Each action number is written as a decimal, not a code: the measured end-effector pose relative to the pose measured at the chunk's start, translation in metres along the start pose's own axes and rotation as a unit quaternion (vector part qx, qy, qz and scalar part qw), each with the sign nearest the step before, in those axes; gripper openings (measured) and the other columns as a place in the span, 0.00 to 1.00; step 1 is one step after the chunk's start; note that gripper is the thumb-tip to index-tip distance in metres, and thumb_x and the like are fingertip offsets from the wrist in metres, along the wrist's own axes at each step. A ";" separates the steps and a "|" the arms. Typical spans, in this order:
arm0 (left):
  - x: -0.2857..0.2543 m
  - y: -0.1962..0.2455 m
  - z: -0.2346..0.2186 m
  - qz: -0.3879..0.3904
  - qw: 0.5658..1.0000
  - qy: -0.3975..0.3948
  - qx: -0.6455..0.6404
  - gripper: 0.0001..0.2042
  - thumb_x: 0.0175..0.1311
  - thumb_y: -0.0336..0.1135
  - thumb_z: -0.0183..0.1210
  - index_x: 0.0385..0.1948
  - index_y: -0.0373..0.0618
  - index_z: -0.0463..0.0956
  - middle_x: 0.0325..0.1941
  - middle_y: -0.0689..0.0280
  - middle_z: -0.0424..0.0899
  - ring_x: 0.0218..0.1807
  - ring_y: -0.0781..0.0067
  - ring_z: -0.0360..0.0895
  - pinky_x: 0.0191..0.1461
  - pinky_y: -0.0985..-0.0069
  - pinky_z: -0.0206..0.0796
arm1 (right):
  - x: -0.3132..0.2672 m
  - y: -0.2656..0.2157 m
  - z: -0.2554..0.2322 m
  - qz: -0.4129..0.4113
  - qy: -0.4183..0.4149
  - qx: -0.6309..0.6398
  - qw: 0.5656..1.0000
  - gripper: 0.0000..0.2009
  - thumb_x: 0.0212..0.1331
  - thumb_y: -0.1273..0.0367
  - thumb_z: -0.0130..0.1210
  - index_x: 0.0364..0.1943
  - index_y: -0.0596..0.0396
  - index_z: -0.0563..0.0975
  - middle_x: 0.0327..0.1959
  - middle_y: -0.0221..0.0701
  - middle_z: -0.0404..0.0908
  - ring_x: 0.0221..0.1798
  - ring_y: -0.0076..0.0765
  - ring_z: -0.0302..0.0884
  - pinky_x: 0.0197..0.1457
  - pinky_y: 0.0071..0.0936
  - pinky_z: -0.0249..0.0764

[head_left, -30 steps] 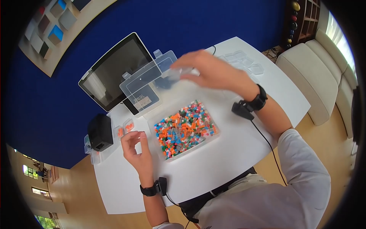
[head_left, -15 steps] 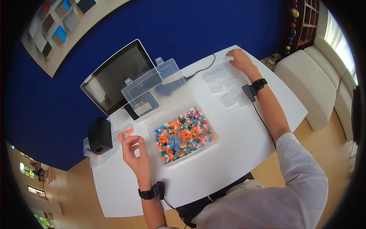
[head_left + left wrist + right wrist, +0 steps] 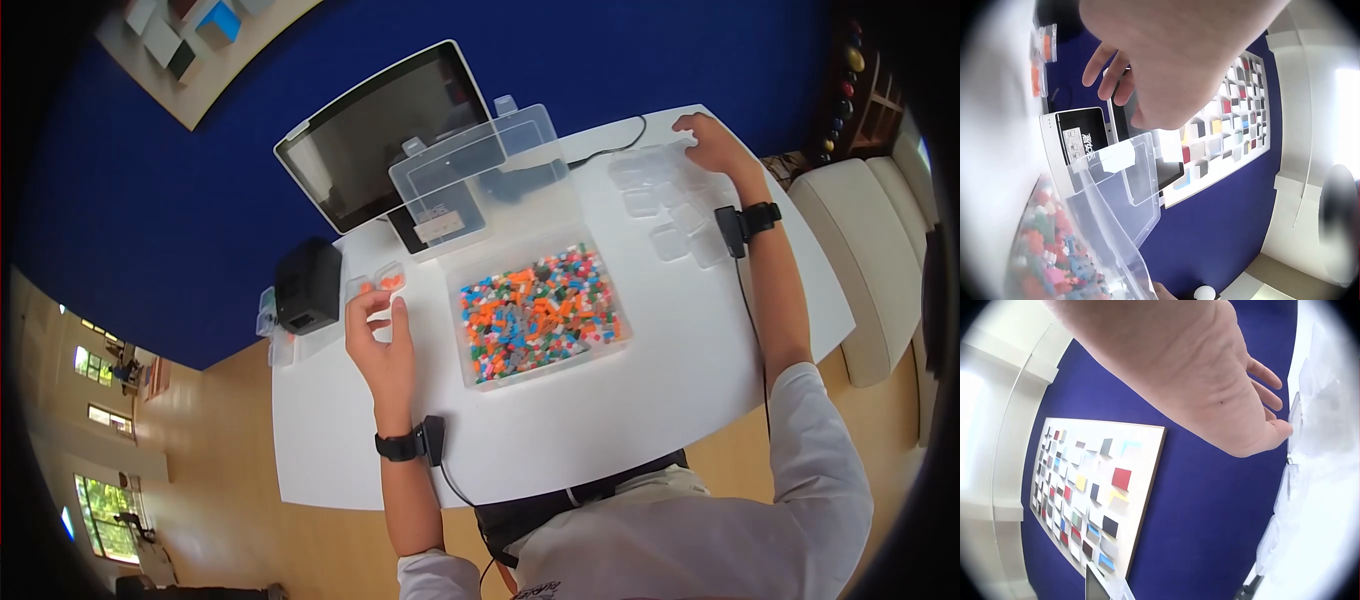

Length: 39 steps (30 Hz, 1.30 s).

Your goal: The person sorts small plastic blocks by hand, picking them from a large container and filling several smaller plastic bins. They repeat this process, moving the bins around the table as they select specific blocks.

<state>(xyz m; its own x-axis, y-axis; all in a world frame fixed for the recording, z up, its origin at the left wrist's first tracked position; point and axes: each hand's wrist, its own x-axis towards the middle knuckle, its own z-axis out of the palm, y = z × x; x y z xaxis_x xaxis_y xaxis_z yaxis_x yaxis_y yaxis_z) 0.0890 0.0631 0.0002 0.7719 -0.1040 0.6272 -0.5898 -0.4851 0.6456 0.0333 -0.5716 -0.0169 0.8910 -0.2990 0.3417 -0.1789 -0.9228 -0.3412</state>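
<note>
My right hand [image 3: 718, 148] is at the far right corner of the table, over a cluster of small clear plastic boxes [image 3: 640, 203]. In the right wrist view its fingers are parted from the thumb, and the thumb tip is right at the edge of a clear box [image 3: 1296, 422]. My left hand [image 3: 380, 345] hovers with loosely bent fingers and holds nothing, left of a clear plastic bin [image 3: 530, 372] full of small colourful building bricks [image 3: 540, 310]. Just beyond its fingertips, small clear boxes with orange bricks [image 3: 391, 277] stand on the table.
The bin's clear lid [image 3: 530, 140] stands raised at its back, before a dark screen [image 3: 400, 140]. A black box-shaped device [image 3: 308, 285] is on the white table's [image 3: 420, 480] left side, with more small boxes beside it. A black cable [image 3: 625, 150] runs along the back edge.
My right hand moved from above the bin's lid to the small clear boxes at the far right, and its fingers have since spread. My left hand stayed nearly still. The head view has shifted.
</note>
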 end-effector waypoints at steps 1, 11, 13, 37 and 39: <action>0.003 -0.009 -0.005 -0.002 1.000 0.005 0.008 0.05 0.79 0.27 0.69 0.50 0.44 0.84 0.58 0.61 0.91 0.57 0.67 0.89 0.54 0.71 0.80 | -0.003 -0.019 -0.012 0.009 0.010 0.023 1.000 0.25 0.60 0.79 0.66 0.64 0.55 0.87 0.67 0.44 0.90 0.74 0.53 0.84 0.80 0.45 0.80; 0.011 -0.094 -0.025 0.079 0.961 -0.054 0.258 0.25 0.72 0.31 0.70 0.71 0.44 0.82 0.87 0.42 0.71 0.84 0.33 0.71 0.89 0.45 0.60 | -0.010 -0.110 -0.042 -0.116 0.124 -0.018 0.985 0.17 0.71 0.73 0.68 0.63 0.52 0.87 0.65 0.37 0.91 0.74 0.51 0.82 0.82 0.47 0.76; 0.009 -0.105 -0.022 0.041 0.962 -0.088 0.255 0.24 0.73 0.33 0.71 0.70 0.44 0.83 0.86 0.41 0.73 0.84 0.34 0.72 0.88 0.46 0.63 | -0.011 -0.127 -0.042 -0.158 0.138 -0.008 0.978 0.16 0.71 0.73 0.68 0.61 0.52 0.88 0.63 0.36 0.91 0.73 0.50 0.82 0.80 0.48 0.77; -0.029 0.040 0.025 0.162 0.972 -0.086 -0.149 0.40 0.56 0.18 0.84 0.73 0.39 0.73 0.70 0.53 0.86 0.60 0.69 0.86 0.58 0.71 0.82 | -0.120 -0.338 0.012 -0.276 -0.173 0.389 0.862 0.32 0.78 0.61 0.70 0.79 0.60 0.73 0.76 0.47 0.79 0.73 0.54 0.85 0.72 0.45 0.85; -0.033 0.041 0.029 0.169 0.970 -0.087 -0.149 0.39 0.55 0.18 0.84 0.71 0.40 0.74 0.69 0.53 0.86 0.54 0.70 0.87 0.56 0.70 0.83 | -0.122 -0.340 0.019 -0.294 -0.147 0.379 0.865 0.32 0.77 0.61 0.71 0.78 0.62 0.75 0.73 0.48 0.82 0.72 0.53 0.86 0.71 0.44 0.85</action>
<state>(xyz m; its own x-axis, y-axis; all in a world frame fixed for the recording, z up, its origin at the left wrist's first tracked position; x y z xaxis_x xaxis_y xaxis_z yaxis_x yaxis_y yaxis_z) 0.0465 0.0212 -0.0065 0.5348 -0.3719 0.7587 -0.8390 -0.1271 0.5291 -0.0062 -0.2167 0.0407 0.8225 0.3460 0.4515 0.5671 -0.4358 -0.6989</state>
